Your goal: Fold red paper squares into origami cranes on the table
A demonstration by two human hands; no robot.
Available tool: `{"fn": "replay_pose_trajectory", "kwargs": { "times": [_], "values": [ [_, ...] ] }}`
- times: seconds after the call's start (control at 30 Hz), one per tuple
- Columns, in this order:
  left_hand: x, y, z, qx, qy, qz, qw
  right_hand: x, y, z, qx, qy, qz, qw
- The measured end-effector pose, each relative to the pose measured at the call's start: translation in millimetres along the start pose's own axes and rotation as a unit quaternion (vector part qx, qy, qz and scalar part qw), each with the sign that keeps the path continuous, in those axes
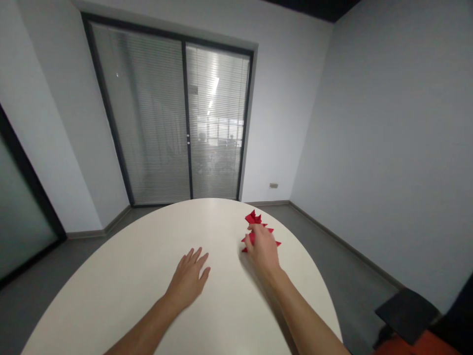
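My left hand [188, 281] lies palm down on the pale round table [121, 286], its fingers stretched out and nothing in them. Farther right, my right hand [263, 246] reaches over a group of small red pointed pieces [253, 218] that look like folded paper. Its thumb and fingers curl round a red folded paper piece [252, 238] near the middle of the group. Red tips stick out on both sides of that hand. The back of the hand hides much of the group, so how the pieces join or overlap does not show.
The table's curved far edge runs just beyond the red pieces. Past it are a grey floor [332, 246] and a dark-framed glass partition with blinds [155, 123]. A black and orange chair [408, 315] stands at the lower right, beside the white wall [388, 148].
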State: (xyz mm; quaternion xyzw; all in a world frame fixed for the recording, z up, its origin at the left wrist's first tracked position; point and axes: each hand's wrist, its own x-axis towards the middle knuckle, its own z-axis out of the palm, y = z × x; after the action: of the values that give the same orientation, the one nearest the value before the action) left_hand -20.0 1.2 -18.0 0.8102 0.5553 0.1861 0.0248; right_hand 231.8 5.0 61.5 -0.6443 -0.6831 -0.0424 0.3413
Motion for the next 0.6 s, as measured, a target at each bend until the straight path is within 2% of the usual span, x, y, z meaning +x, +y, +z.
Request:
{"fn": "replay_pose_trajectory", "kwargs": {
  "times": [0.07,0.17,0.27,0.33,0.47,0.53,0.6],
  "values": [
    [0,0,1.0,-0.004,0.003,0.002,1.000,6,14,-9,-0.045,0.032,0.072,0.996],
    [-1,-1,2.6,-0.008,0.006,0.004,1.000,5,33,-13,-0.100,-0.011,0.135,0.986],
    [-1,-3,5.0,-0.015,0.011,0.005,1.000,2,44,-7,-0.129,-0.068,0.139,0.979],
    [-1,-4,6.3,-0.023,0.015,0.002,1.000,2,47,-5,-0.123,-0.069,0.131,0.981],
    [2,0,2.3,-0.069,0.045,0.007,0.997,7,38,-9,-0.015,-0.016,0.123,0.992],
    [3,8,-4.6,-0.125,0.088,0.021,0.988,8,28,-11,0.086,-0.025,0.079,0.993],
    [2,18,-13.3,-0.198,0.117,0.028,0.973,6,15,-11,0.178,-0.063,0.002,0.982]
  ]
}}
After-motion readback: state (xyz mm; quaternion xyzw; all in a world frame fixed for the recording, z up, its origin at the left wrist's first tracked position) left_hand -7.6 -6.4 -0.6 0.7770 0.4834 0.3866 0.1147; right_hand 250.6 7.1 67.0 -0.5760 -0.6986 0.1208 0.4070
